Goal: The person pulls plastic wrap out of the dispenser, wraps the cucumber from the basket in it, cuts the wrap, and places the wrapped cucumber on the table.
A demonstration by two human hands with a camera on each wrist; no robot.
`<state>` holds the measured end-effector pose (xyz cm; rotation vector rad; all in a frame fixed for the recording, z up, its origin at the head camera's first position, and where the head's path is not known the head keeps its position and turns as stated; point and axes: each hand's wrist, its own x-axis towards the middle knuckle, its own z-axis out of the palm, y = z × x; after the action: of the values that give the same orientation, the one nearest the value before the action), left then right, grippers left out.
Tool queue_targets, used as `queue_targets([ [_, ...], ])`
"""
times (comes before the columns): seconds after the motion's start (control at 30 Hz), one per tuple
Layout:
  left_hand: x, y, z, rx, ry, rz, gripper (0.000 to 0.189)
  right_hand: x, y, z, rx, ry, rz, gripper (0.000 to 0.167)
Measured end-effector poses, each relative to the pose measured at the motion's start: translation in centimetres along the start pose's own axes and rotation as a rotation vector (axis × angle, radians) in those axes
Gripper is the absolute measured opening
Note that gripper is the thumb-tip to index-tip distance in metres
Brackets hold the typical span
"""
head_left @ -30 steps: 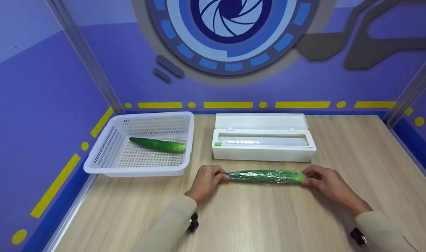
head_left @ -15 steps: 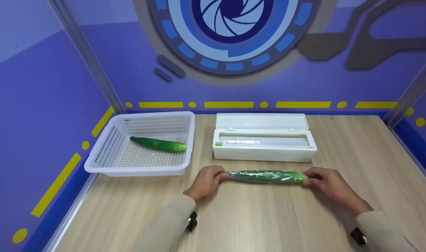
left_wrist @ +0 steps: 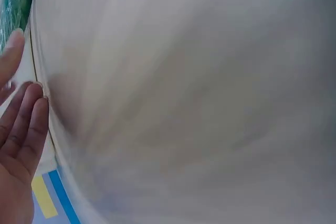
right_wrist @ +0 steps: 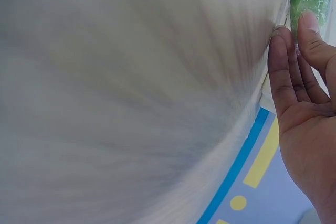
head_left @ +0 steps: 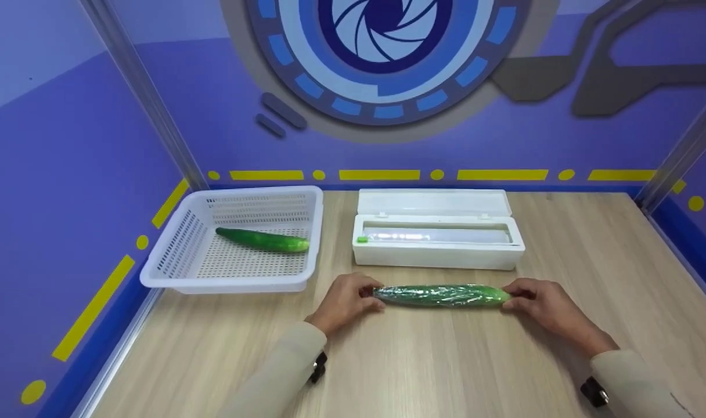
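A cucumber (head_left: 443,295) tightly wrapped in shiny cling film lies crosswise on the table in front of me in the head view. My left hand (head_left: 344,302) has its thumb and forefinger around the darker left tip. In the left wrist view the left thumb (left_wrist: 13,51) lies against the film, with the other fingers extended below. At the paler right end, my right hand (head_left: 541,302) pinches the wrapped tip between thumb and fingers. The right wrist view shows that thumb (right_wrist: 311,32) on the film-covered end.
Behind the cucumber stands a white cling film box (head_left: 437,257), its lid (head_left: 434,202) raised and a roll inside. A white perforated basket (head_left: 231,284) at left holds an unwrapped cucumber (head_left: 263,240). Purple panels (head_left: 173,116) enclose the wooden table (head_left: 446,371).
My left thumb and forefinger have spread from a tight pinch at the film's left end to either side of the tip. The right hand has barely moved.
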<state>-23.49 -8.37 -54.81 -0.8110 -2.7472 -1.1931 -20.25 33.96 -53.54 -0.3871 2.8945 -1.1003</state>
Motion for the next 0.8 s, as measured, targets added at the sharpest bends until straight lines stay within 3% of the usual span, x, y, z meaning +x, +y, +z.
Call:
queue_targets([
  [0.17, 0.25, 0.51, 0.19, 0.143, 0.015, 0.048, 0.019, 0.00, 0.10, -0.08, 0.006, -0.006, -0.006, 0.018],
  [0.4, 0.13, 0.62, 0.17, 0.220, 0.005, 0.098, 0.010, -0.08, 0.14, -0.35, 0.013, -0.008, -0.009, 0.021],
  [0.53, -0.01, 0.28, 0.11, 0.201, -0.012, 0.123, 0.010, -0.11, 0.09, -0.26, 0.048, -0.010, 0.002, 0.028],
  [0.67, -0.01, -0.01, -0.03, 0.163, -0.040, 0.131, 0.011, -0.21, 0.15, -0.13, 0.074, 0.002, 0.012, 0.023],
  [0.8, -0.04, -0.13, -0.22, 0.072, -0.101, 0.068, 0.014, -0.28, 0.21, -0.16, 0.052, -0.010, 0.022, 0.023],
])
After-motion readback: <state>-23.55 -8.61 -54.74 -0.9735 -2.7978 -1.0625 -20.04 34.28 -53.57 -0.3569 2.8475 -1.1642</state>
